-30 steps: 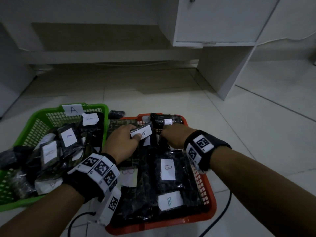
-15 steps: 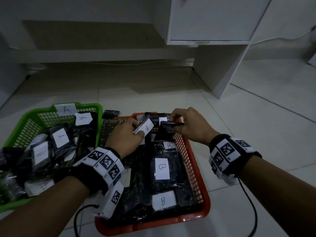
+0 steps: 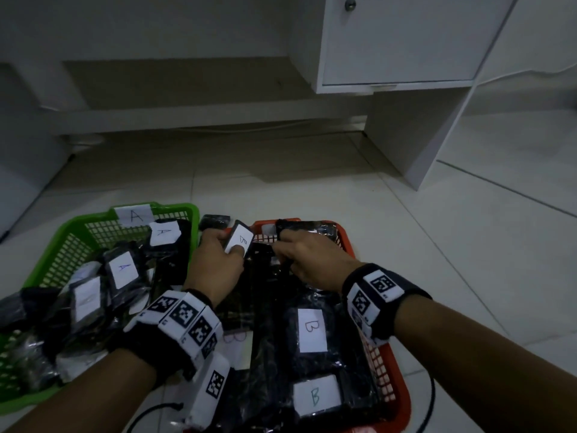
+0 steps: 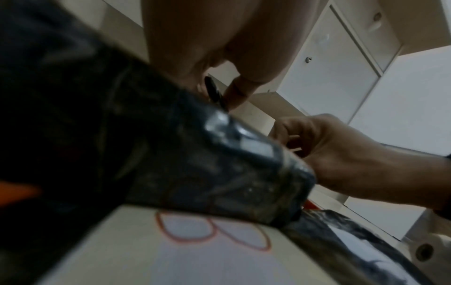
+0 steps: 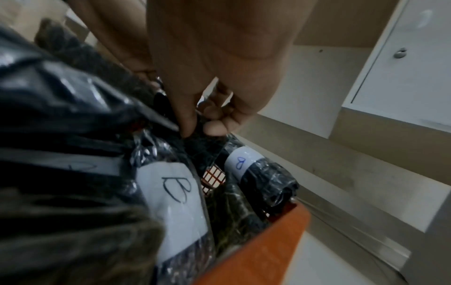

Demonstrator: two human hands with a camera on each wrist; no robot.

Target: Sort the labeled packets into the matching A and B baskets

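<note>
My left hand (image 3: 226,245) pinches a small black packet with a white B label (image 3: 243,239) over the far left corner of the orange basket (image 3: 396,398). From the left wrist view that packet (image 4: 214,92) shows edge-on between thumb and finger. My right hand (image 3: 282,251) reaches into the orange basket, where thumb and fingers pinch the edge of a black packet (image 5: 197,142). Several B-labelled packets (image 3: 311,329) lie in this basket. The green basket (image 3: 59,245), tagged A, holds A-labelled packets (image 3: 122,270).
A loose black packet (image 3: 214,220) lies on the tiled floor between the far ends of the two baskets. A white cabinet (image 3: 406,42) and its side panel (image 3: 415,145) stand beyond. A black cable (image 3: 429,404) trails by the orange basket's near right corner.
My right hand has come off the orange basket's far rim and moved left and down onto a packet inside. My left hand still holds the B packet, now tipped more upright.
</note>
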